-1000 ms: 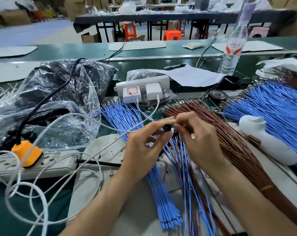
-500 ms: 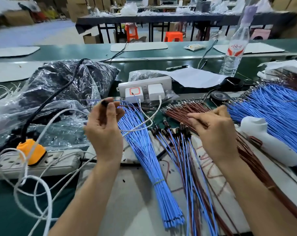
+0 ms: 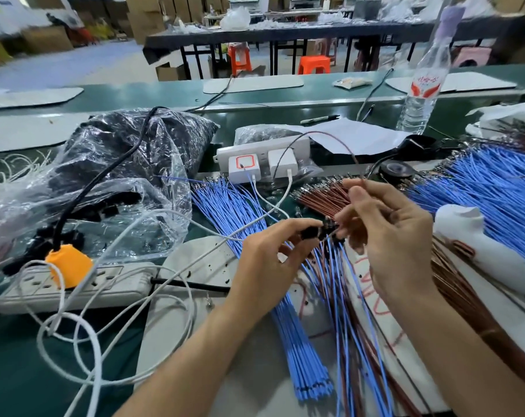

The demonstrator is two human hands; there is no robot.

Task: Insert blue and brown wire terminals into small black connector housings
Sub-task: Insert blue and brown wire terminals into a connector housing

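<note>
**Hands drawn back together over the wires**

Both hands have moved inward since half a second ago and now nearly meet. The left hand (image 3: 270, 260) pinches a small black connector housing (image 3: 311, 232) at its fingertips. The right hand (image 3: 390, 239), just beside it, pinches a brown wire (image 3: 321, 133) that loops up beyond its fingers. A blue wire bundle (image 3: 300, 350) lies on the tabletop (image 3: 11, 371) under the left hand, and a brown wire bundle (image 3: 324, 197) lies beyond the right hand.

1. One wide-angle view from the person's head, over the near edge of the dark green workbench (image 3: 17, 371), facing forward and down.
2. Close in: left hand (image 3: 264, 260) and right hand (image 3: 390, 236) sit mid-frame.
3. The top reaches past the far edge to a long black table (image 3: 315, 33).
</note>
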